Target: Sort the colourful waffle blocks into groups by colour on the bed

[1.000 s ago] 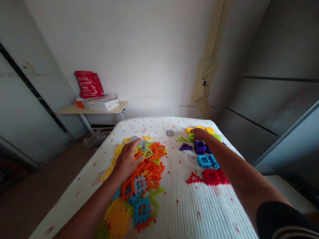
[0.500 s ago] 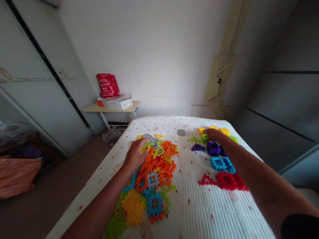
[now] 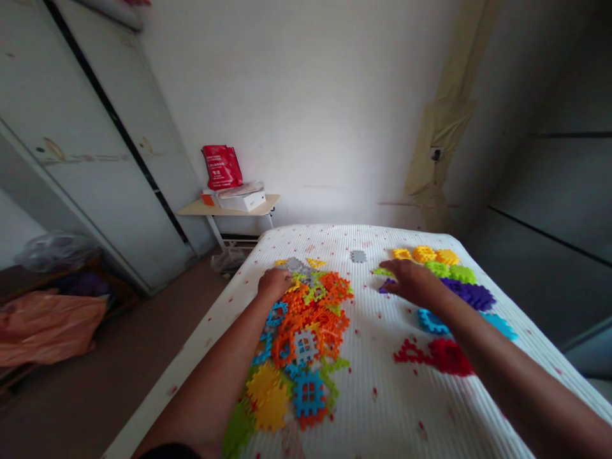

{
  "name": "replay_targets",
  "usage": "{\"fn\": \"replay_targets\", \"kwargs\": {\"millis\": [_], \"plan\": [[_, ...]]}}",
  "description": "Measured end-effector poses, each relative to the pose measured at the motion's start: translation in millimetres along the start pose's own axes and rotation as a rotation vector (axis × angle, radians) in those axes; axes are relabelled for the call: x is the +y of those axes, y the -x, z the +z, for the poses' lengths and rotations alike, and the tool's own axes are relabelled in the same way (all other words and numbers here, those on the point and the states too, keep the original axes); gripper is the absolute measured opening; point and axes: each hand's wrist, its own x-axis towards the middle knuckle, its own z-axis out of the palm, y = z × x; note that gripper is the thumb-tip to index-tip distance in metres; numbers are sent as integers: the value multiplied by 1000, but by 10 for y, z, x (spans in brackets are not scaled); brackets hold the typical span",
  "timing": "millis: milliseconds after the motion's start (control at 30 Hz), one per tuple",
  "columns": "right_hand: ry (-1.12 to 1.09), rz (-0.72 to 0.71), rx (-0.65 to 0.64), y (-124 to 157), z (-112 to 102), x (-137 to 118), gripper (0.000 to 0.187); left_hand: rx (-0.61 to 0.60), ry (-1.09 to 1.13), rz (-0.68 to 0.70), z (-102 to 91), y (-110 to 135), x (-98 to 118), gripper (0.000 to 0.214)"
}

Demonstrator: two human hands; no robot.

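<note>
My left hand (image 3: 275, 283) rests with fingers curled on the far end of a mixed pile of plastic interlocking tiles (image 3: 306, 325), mostly orange with grey, blue and yellow ones. My right hand (image 3: 408, 284) hovers flat, fingers stretched out, over a purple triangle tile and a green one (image 3: 382, 272). To its right lie sorted groups: yellow tiles (image 3: 425, 255), green tiles (image 3: 452, 272), purple tiles (image 3: 471, 295), blue tiles (image 3: 497, 322) and red tiles (image 3: 437, 355). A single grey tile (image 3: 357, 256) lies apart near the far edge.
The tiles lie on a white ribbed mattress (image 3: 382, 414) with small red specks. Behind it a small table (image 3: 229, 209) carries a red bag (image 3: 221, 167) and a white box. A wardrobe stands at the left; orange cloth (image 3: 48, 325) lies on the floor.
My right hand has pulled back from the yellow and green tiles toward the middle and flattened out. My left hand shifted slightly toward the far end of the pile. The view turned left.
</note>
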Motion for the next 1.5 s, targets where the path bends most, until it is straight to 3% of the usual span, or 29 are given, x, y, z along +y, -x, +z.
{"fn": "replay_targets", "kwargs": {"millis": [100,167,333,500,833,1033,1167,1400,1500], "plan": [[-76,-177,-24,403,77,-507,38,-21,-49,-7,25,-12,66,30],[-111,-271,-108,624,145,-776,31,-30,-67,-7,34,-22,96,30],[-137,-333,-221,898,326,-1085,17,-12,-83,24,51,-63,132,25],[-111,-316,-190,931,467,-1113,16,32,-90,60,68,-86,154,19],[-127,-311,-183,919,540,-1131,17,92,3,113,19,-3,201,26],[-139,-305,-175,930,589,-1142,16,119,204,162,-12,96,157,17],[-201,-320,-193,902,488,-1086,14,181,402,135,-48,231,162,21],[-357,-233,91,440,235,-1002,19,104,769,30,-37,631,416,30],[-357,-224,127,212,211,-1101,29,17,991,-45,-48,784,572,36]]}}
